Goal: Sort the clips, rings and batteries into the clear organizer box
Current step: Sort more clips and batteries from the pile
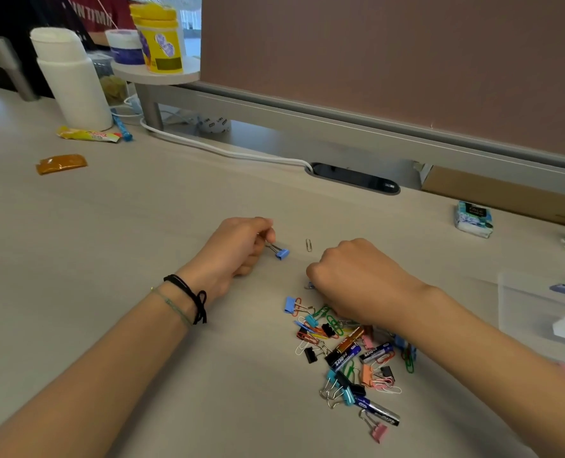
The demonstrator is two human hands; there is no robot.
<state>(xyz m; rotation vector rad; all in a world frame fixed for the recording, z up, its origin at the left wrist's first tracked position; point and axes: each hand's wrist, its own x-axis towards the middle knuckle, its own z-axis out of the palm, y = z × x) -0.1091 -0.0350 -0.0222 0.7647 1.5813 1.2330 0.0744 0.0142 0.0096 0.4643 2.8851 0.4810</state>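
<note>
My left hand point(233, 251) pinches the wire handles of a small blue binder clip point(282, 253) just above the desk. My right hand point(357, 276) is curled knuckles-up over the top of a pile of coloured binder clips, paper clips and batteries point(350, 355); a bit of clip shows at its fingertips, and what it holds is hidden. A lone metal paper clip point(308, 245) lies between the hands. The clear organizer box point(535, 312) sits at the right edge, partly cut off.
A white bottle point(73, 77), snack wrappers point(87, 134) and an orange packet point(61, 163) lie far left. A white cable point(221, 150) runs to a desk slot point(354, 178). A tissue pack point(474, 219) sits right, under the partition point(373, 61).
</note>
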